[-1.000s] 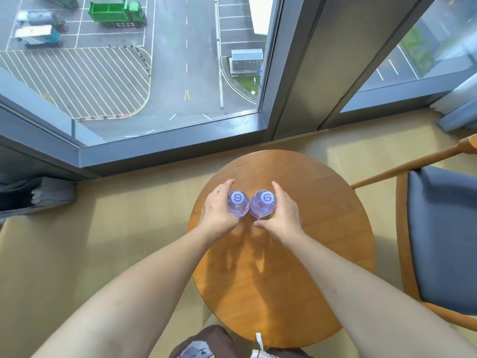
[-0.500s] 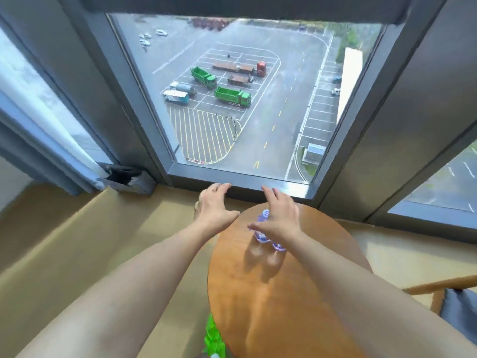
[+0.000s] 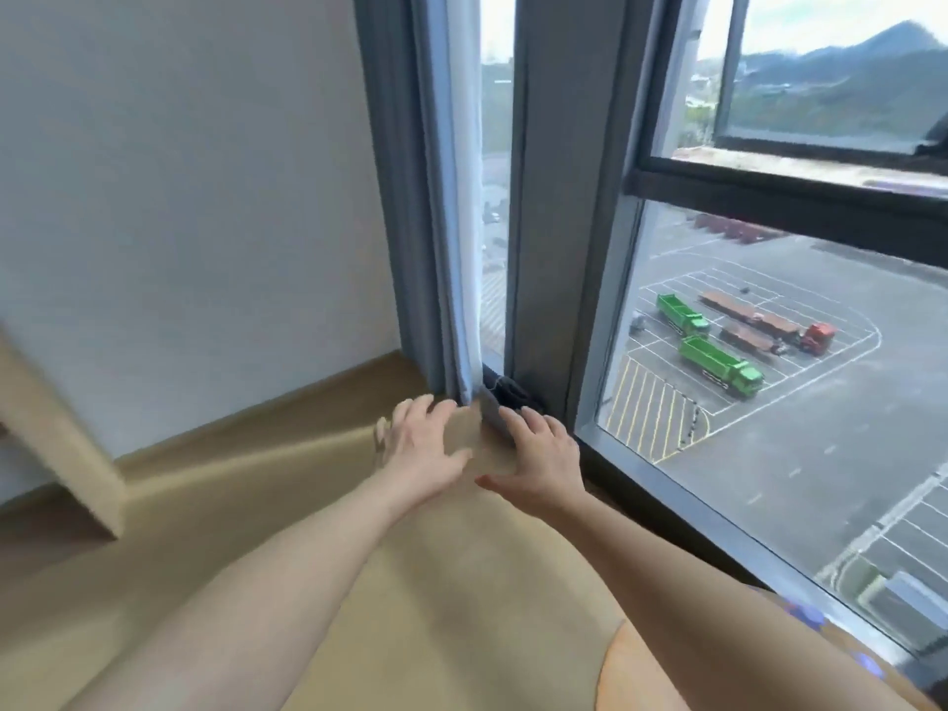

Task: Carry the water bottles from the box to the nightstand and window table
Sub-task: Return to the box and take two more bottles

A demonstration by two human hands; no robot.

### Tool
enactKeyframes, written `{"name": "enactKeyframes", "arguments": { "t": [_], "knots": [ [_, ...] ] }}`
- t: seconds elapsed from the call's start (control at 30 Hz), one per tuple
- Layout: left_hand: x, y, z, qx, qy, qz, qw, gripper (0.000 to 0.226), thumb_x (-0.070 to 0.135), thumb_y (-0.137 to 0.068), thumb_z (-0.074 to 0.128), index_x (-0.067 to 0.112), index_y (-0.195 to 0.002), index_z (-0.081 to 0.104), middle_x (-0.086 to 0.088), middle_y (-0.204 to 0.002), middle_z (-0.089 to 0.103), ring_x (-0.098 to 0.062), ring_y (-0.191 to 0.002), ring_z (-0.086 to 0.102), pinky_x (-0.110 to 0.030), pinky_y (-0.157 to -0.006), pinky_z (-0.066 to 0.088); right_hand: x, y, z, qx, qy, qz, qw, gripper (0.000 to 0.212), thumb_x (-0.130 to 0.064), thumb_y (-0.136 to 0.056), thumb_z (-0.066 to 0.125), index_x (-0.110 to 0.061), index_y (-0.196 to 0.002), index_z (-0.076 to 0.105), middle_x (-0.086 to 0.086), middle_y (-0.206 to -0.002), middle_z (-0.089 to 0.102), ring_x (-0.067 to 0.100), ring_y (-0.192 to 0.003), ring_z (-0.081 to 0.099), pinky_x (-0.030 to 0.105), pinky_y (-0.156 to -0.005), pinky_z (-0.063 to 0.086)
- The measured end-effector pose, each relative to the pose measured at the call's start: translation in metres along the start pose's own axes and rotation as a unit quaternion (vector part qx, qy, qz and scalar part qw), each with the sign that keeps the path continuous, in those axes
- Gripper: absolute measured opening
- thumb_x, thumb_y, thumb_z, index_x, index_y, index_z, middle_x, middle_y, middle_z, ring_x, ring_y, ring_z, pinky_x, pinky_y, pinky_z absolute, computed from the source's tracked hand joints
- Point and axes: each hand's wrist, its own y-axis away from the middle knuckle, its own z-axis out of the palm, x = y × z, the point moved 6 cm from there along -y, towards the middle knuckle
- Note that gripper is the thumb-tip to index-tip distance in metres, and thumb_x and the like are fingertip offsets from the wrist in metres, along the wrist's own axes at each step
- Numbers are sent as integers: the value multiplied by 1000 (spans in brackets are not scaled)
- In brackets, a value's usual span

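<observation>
Pale tan floor [image 3: 256, 531] filled the near and left part of the view, meeting a plain white wall [image 3: 205, 171] on the far left. Blue-grey curtains [image 3: 410, 197] hung in the far middle, beside a tall window [image 3: 769, 402] with a dark frame that ran along the right side. Through the glass, a car park lay far below, with two green trucks [image 3: 718, 364] and a red one parked among painted lines, and hills stood in the distance.

Both bare forearms reached forward from the near edge. The left hand [image 3: 420, 449] hovered above the floor with fingers spread and relaxed, holding nothing. The right hand [image 3: 544, 459] was just beside it, near the lower window frame, also with loose, straight fingers and nothing in its grasp.

At the near right corner, a curved edge of the round wooden table [image 3: 631, 669] showed under the right forearm. Two blurred purple bottle caps [image 3: 808, 615] peeked out past that forearm, close to the window; the bottles themselves were mostly hidden. On the left, a slanted pale wooden piece of furniture [image 3: 61, 438] crossed the view, too blurred to identify.
</observation>
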Motion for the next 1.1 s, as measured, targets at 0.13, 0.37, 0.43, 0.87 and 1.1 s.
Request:
{"name": "enactKeyframes", "arguments": {
  "t": [0.13, 0.37, 0.43, 0.87, 1.1],
  "knots": [
    [-145, 49, -66, 37, -17, -91, 995, 75, 61, -82, 65, 37, -148, 41, 1, -162, 32, -23, -150, 21, -53, -121, 21, -153, -8, 47, -22, 3, -108, 994, 99, -69, -76, 72, -37, -158, 26, -1, -165, 29, 29, -151, 22, 47, -120, 24],
    [-391, 178, -182, 103, -5, -264, 959, 75, 56, -86, 66, 30, -151, 40, -1, -159, 35, -26, -148, 24, -49, -119, 27, -429, 32, 147, -68, -22, -270, 960, 96, -66, -80, 69, -34, -159, 26, -2, -164, 30, 28, -151, 23, 47, -120, 26],
    [-448, 225, -208, 123, -2, -310, 943, 72, 53, -87, 65, 29, -151, 40, -2, -159, 34, -26, -148, 23, -49, -119, 27, -498, 54, 173, -90, -23, -319, 943, 94, -65, -80, 68, -33, -158, 27, -2, -163, 32, 28, -150, 24, 48, -120, 27],
    [-701, 523, -321, 193, -56, -596, 778, 72, 59, -92, 58, 31, -154, 35, -5, -163, 31, -30, -148, 27, -52, -118, 29, -853, 225, 347, -226, -27, -563, 795, 87, -59, -85, 65, -36, -158, 24, -2, -161, 35, 31, -147, 28, 50, -116, 30],
    [-831, 604, -378, 217, -81, -678, 698, 72, 56, -92, 62, 30, -154, 36, -8, -161, 34, -29, -148, 28, -50, -117, 31, -1036, 276, 423, -264, -34, -637, 723, 89, -57, -85, 66, -34, -160, 23, -1, -161, 35, 31, -147, 29, 50, -115, 30]
  ]
}}
